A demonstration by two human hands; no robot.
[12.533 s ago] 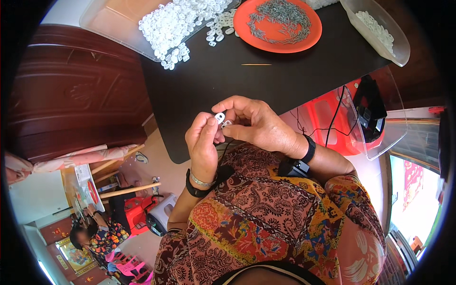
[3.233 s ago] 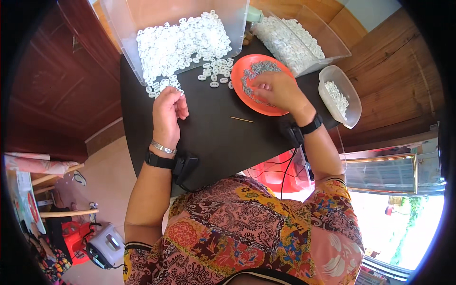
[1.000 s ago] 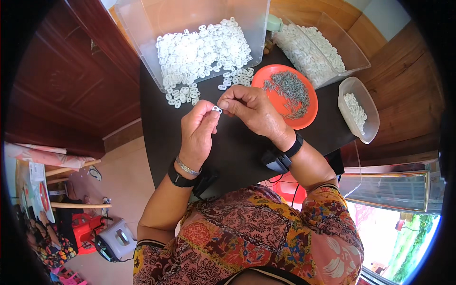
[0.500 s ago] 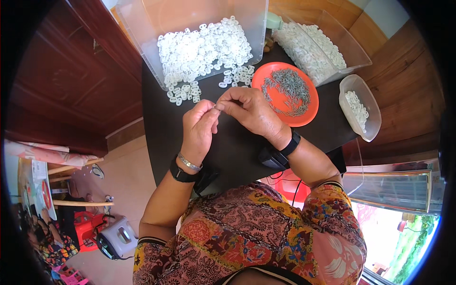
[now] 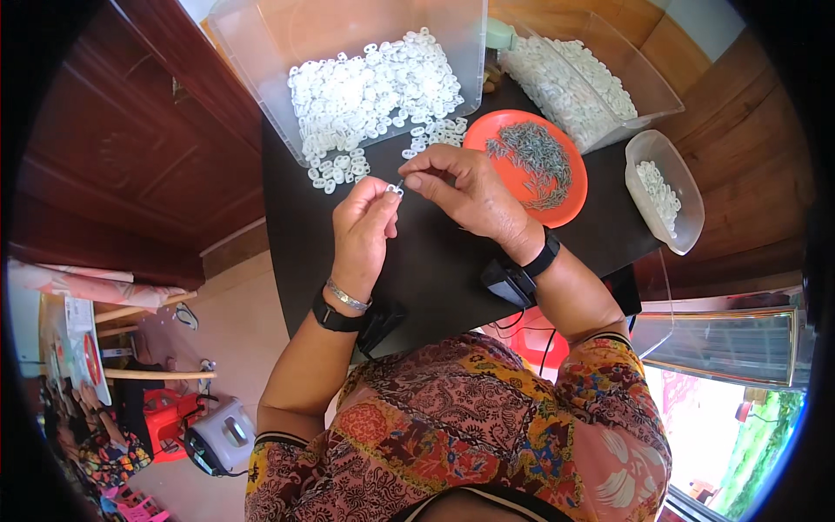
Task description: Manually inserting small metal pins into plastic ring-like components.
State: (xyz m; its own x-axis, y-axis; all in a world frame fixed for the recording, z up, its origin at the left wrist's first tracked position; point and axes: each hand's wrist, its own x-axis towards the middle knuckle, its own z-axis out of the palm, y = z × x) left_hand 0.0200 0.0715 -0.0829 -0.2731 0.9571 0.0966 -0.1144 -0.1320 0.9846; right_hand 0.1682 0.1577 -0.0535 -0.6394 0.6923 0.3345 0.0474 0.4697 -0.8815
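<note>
Between the thumb and fingers of my left hand (image 5: 361, 228) is a small white oval plastic piece with two holes (image 5: 395, 190). My right hand (image 5: 477, 193) pinches a thin grey screw (image 5: 401, 183), its end at the white piece. Whether the screw sits inside a hole is too small to tell. Right of my right hand lies an orange plate (image 5: 576, 198) bearing a heap of similar grey screws (image 5: 535, 157). Beyond my hands, many loose white pieces (image 5: 341, 170) spill onto the dark table (image 5: 435, 278) from a clear plastic bin (image 5: 261, 104) resting on its side.
At the back right stands a second clear bin (image 5: 654, 111) full of white pieces. A small translucent tub (image 5: 687, 209) with some white pieces is at the table's right edge. A black device (image 5: 509, 283) with cables lies by my right forearm. A red stool (image 5: 170, 422) is on the floor at left.
My right fingertips have drawn slightly up and apart from my left ones, so the white piece and the screw now show. The left hand has barely moved.
</note>
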